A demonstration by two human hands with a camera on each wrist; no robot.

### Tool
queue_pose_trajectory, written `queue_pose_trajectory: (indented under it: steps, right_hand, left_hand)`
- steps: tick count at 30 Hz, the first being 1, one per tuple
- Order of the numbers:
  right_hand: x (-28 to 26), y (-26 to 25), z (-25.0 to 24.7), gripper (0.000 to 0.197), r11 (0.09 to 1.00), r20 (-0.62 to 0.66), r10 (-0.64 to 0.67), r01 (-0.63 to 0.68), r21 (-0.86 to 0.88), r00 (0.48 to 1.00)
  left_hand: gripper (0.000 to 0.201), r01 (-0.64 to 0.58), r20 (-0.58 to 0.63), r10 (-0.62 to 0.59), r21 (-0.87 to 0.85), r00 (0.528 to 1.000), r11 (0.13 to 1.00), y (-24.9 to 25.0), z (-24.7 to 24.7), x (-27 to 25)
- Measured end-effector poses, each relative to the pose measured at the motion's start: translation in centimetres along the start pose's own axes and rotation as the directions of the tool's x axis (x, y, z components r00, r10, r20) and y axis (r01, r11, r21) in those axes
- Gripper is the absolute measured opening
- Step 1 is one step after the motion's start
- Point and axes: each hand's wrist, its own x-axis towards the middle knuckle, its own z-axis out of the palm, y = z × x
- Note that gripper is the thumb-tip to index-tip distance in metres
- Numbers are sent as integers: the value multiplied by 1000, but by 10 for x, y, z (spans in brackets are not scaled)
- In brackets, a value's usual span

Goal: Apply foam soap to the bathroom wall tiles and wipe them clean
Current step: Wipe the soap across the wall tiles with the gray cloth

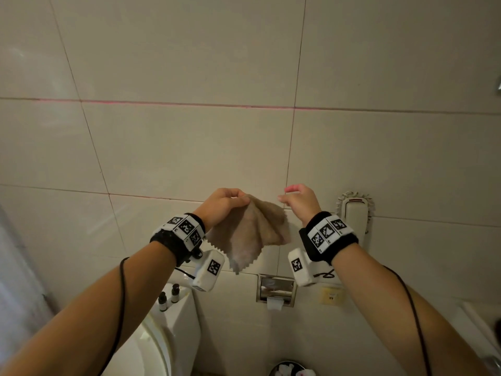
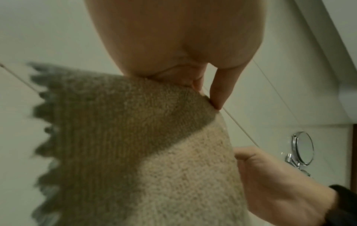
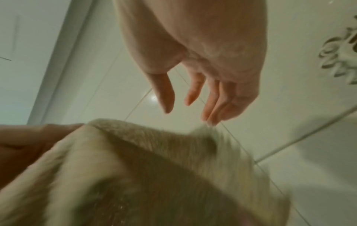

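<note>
A beige cloth with zigzag-cut edges hangs in front of the pale wall tiles. My left hand pinches its upper corner between thumb and fingers; the left wrist view shows the cloth hanging under that pinch. My right hand is just to the right of the cloth, fingers loosely extended and holding nothing. In the right wrist view its fingers hover just above the cloth's blurred edge. No foam shows on the tiles.
A white wall phone with a coiled cord hangs right of my hands. Below are a toilet-paper holder, the toilet cistern with small dark bottles, and a bin. A round mirror is mounted farther right.
</note>
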Motion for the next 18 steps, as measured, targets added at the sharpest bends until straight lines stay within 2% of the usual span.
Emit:
queue_pose_trajectory:
  steps: [2, 4, 6, 8, 12, 15, 18]
  right_hand:
    - [-8, 1, 0, 19, 994, -23, -98, 99, 43, 995]
    - [-19, -1, 1, 20, 980, 54, -155, 147, 138, 986]
    - [-27, -3, 3, 25, 975, 163, -186, 161, 156, 969]
    - [-29, -1, 7, 26, 979, 253, -184, 155, 129, 950]
    - [-28, 2, 17, 29, 988, 362, -101, 52, 144, 927]
    - [-26, 4, 19, 22, 992, 404, -79, 33, 120, 911]
    - [-25, -2, 18, 11, 994, 436, -80, 41, 99, 896]
  left_hand:
    - [21, 9, -28, -10, -20, 1000, 1000, -2, 1, 3]
    - [18, 10, -43, -12, -38, 999, 999, -3, 2, 5]
    - [11, 2, -39, -4, -49, 999, 999, -4, 1, 7]
    - [10, -12, -22, 11, -68, 1000, 998, -3, 1, 8]
    - [30, -46, -1, 47, -168, 999, 985, 2, 0, 8]
    - [37, -62, -12, 61, -187, 998, 980, 3, -3, 8]
    - [38, -96, -50, 90, -138, 995, 986, -1, -5, 11]
